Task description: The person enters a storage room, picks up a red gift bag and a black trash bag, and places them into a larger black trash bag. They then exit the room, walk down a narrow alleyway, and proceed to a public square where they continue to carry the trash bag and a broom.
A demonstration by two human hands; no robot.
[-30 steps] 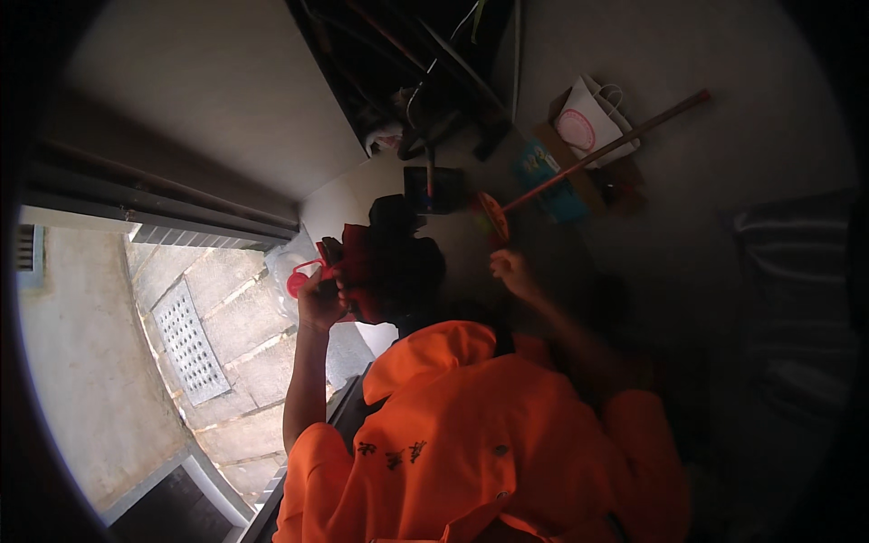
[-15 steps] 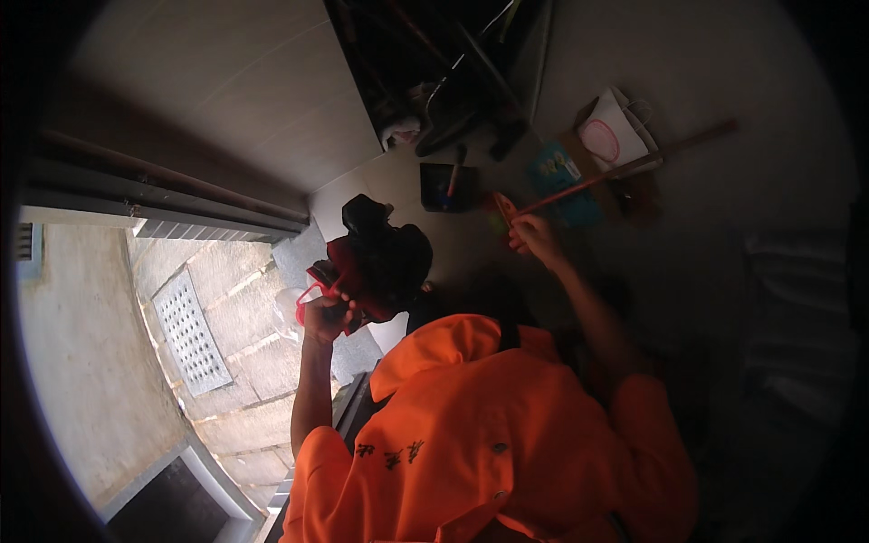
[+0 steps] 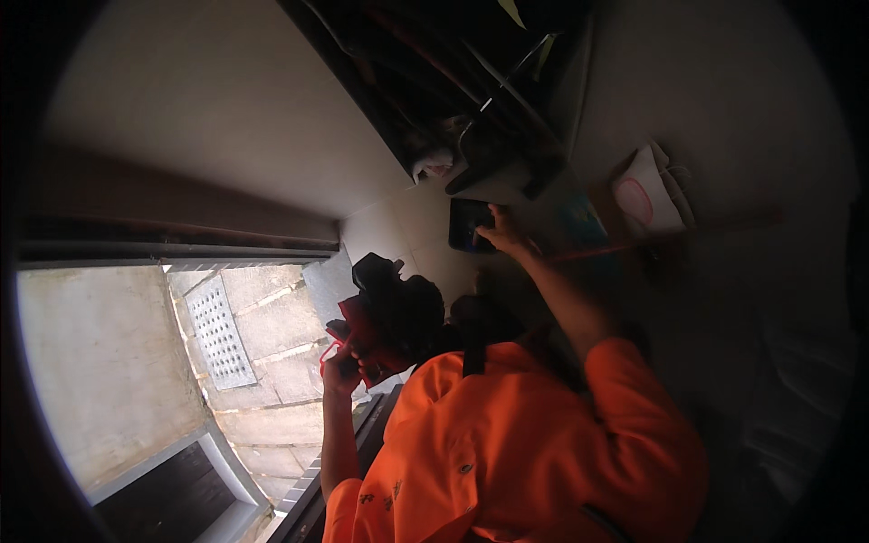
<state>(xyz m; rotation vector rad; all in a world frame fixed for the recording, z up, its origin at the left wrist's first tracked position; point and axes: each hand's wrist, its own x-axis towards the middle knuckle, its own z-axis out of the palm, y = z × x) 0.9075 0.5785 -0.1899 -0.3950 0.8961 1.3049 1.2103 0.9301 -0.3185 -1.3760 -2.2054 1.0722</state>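
Observation:
My left hand [image 3: 341, 369] is closed on the red strap of a red and black bundle [image 3: 367, 330], whose bulky dark part hides much of the floor beside it. Ahead of me, a dark dustpan [image 3: 463, 222] rests on the floor. My right hand [image 3: 503, 235] reaches out to it, fingers curled at its handle, which the hand largely covers. A long reddish stick [image 3: 625, 246] slants away to the right of that hand; its near end is lost in shadow behind my forearm.
A white paper bag [image 3: 647, 195] stands on the right, near a dim blue-green packet [image 3: 584, 222]. Dark long-handled tools [image 3: 471, 81] crowd the far corner. At left, a doorway opens onto paving with a perforated drain cover [image 3: 222, 335].
My right hand has let go of the reddish stick and moved left to the dustpan. The stick has dropped lower. My left hand still holds the bundle; the whole view has shifted.

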